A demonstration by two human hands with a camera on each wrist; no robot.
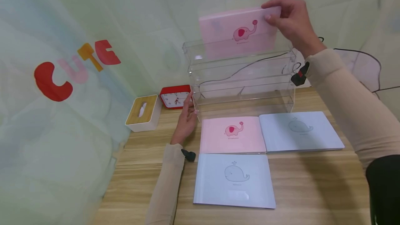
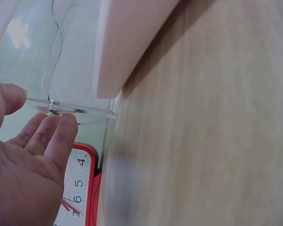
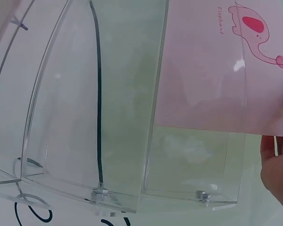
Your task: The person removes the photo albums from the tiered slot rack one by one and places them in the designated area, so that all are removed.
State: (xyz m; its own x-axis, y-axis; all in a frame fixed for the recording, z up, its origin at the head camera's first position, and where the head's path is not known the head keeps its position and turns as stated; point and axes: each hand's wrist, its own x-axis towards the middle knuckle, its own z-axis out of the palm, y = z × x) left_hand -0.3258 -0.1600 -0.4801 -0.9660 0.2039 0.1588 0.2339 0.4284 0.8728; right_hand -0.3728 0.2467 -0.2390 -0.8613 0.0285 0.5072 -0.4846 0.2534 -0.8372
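Note:
My right hand (image 1: 292,22) pinches the upper right corner of a pink booklet (image 1: 218,32) with an elephant on its cover. The booklet stands upright, its lower part behind the clear front panel of the top tier of a transparent acrylic rack (image 1: 243,67). In the right wrist view, the pink booklet (image 3: 203,94) shows through that panel. At the rack's lower left side, my left hand (image 1: 186,121) touches the side panel with its fingertips, its fingers nearly straight in the left wrist view. Whether the booklet's bottom edge touches the tier's floor is unclear.
Before the rack lie another pink elephant booklet (image 1: 215,136) and two light blue whale booklets, one at right (image 1: 278,138) and one nearer (image 1: 212,180). Left stand a red clock (image 1: 175,96) and a tissue box (image 1: 150,121). A dark cable (image 1: 231,76) runs behind the rack.

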